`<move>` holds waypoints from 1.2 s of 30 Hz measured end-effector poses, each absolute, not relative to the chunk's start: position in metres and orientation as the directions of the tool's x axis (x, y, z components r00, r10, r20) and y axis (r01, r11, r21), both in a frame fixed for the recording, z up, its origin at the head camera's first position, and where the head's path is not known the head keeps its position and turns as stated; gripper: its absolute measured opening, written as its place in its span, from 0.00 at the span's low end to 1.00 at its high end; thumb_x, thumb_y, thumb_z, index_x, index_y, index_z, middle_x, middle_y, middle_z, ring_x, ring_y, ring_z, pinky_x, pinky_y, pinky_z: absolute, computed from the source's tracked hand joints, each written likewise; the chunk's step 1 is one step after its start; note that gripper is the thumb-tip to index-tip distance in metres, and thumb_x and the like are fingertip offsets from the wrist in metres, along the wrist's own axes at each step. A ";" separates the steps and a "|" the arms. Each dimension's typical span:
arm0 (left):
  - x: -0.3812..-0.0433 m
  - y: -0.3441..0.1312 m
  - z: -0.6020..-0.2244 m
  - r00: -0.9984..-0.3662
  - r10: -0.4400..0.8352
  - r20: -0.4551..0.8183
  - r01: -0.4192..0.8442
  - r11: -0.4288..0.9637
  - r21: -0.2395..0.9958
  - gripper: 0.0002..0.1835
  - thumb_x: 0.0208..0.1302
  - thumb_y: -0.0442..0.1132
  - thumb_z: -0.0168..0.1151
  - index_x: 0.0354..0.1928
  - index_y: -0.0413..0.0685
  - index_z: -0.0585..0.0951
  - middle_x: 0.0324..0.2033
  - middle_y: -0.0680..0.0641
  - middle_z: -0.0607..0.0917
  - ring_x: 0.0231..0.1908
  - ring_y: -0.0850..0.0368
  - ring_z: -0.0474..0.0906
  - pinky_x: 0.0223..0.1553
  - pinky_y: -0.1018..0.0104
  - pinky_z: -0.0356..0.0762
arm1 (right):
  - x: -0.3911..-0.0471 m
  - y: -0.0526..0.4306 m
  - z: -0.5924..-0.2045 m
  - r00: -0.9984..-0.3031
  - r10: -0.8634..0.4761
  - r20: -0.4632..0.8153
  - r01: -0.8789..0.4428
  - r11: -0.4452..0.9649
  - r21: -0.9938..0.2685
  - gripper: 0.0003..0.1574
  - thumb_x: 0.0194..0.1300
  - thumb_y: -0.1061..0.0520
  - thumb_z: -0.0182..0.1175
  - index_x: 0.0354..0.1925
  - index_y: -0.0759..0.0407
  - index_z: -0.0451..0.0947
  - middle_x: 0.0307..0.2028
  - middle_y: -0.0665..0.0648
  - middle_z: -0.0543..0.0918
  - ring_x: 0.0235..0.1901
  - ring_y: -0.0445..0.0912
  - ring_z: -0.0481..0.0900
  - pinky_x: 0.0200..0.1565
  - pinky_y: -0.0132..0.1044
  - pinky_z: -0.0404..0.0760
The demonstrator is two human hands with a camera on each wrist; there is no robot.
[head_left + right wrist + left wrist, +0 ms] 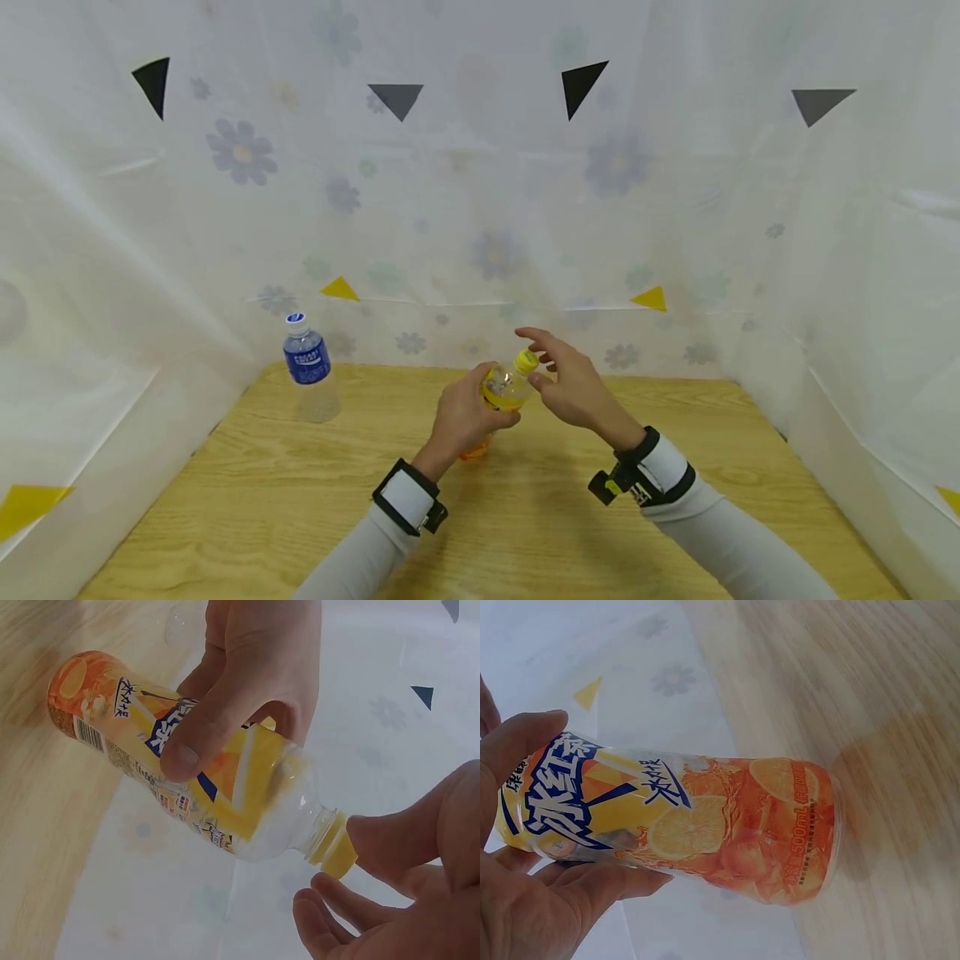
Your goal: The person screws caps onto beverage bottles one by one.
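My left hand point(462, 414) grips an iced tea bottle point(727, 825) around its upper label, thumb on one side and fingers on the other. The bottle has a yellow and orange label with lemon slices, and its neck leans toward my right hand. A yellow cap point(340, 846) sits on its clear neck. Beside the cap is my right hand point(573, 385), its thumb tip right at the cap's edge in the right wrist view. The other fingers of that hand are spread loosely around the cap, the index finger reaching above it in the head view.
A clear bottle point(307, 358) with a blue label and blue-topped cap stands at the back left of the wooden table point(247, 500). Pale flower-patterned sheeting point(480, 192) encloses the table at the back and sides, with black, grey and yellow triangles on it.
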State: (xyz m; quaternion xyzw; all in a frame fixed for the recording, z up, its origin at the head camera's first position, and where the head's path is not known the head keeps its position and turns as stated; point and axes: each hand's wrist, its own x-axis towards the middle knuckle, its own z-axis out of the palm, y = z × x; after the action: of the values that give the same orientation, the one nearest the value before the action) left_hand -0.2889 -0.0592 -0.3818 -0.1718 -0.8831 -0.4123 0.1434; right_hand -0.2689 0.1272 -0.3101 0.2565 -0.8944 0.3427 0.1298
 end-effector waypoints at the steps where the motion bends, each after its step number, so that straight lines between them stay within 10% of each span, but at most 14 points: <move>1: -0.289 -0.059 -0.382 -0.902 0.184 0.391 0.418 0.601 0.681 0.41 0.51 0.48 0.80 0.67 0.50 0.74 0.47 0.46 0.87 0.42 0.51 0.85 0.40 0.56 0.83 | -0.268 0.127 -0.310 -0.832 -0.371 0.412 -0.551 0.634 -0.543 0.35 0.71 0.67 0.55 0.73 0.54 0.67 0.63 0.66 0.77 0.56 0.62 0.79 0.56 0.57 0.79; 8: -0.288 -0.058 -0.383 -0.910 0.191 0.368 0.406 0.586 0.701 0.40 0.52 0.49 0.79 0.68 0.51 0.74 0.47 0.46 0.87 0.41 0.52 0.84 0.38 0.59 0.82 | -0.270 0.124 -0.317 -0.810 -0.366 0.459 -0.578 0.634 -0.514 0.25 0.71 0.72 0.50 0.61 0.58 0.78 0.55 0.63 0.83 0.21 0.43 0.63 0.34 0.40 0.71; 21: -0.290 -0.059 -0.383 -0.905 0.202 0.375 0.419 0.580 0.699 0.41 0.53 0.49 0.79 0.69 0.50 0.74 0.48 0.46 0.87 0.41 0.52 0.84 0.38 0.59 0.82 | -0.270 0.122 -0.318 -0.804 -0.342 0.487 -0.576 0.653 -0.492 0.21 0.71 0.68 0.53 0.60 0.62 0.78 0.53 0.63 0.84 0.50 0.57 0.84 0.50 0.54 0.83; 36: -0.288 -0.058 -0.383 -0.915 0.192 0.354 0.396 0.588 0.705 0.41 0.52 0.49 0.80 0.69 0.53 0.74 0.47 0.48 0.87 0.41 0.54 0.84 0.39 0.59 0.82 | -0.281 0.123 -0.324 -0.790 -0.267 0.552 -0.544 0.720 -0.430 0.21 0.72 0.44 0.62 0.30 0.58 0.73 0.23 0.53 0.71 0.21 0.44 0.65 0.28 0.38 0.65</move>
State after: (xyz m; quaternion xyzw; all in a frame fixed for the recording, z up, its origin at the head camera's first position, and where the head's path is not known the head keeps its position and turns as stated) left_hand -0.2884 -0.0583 -0.3828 -0.1667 -0.8828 -0.4222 0.1210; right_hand -0.2814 0.1233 -0.3240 0.2260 -0.8978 0.2981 0.2323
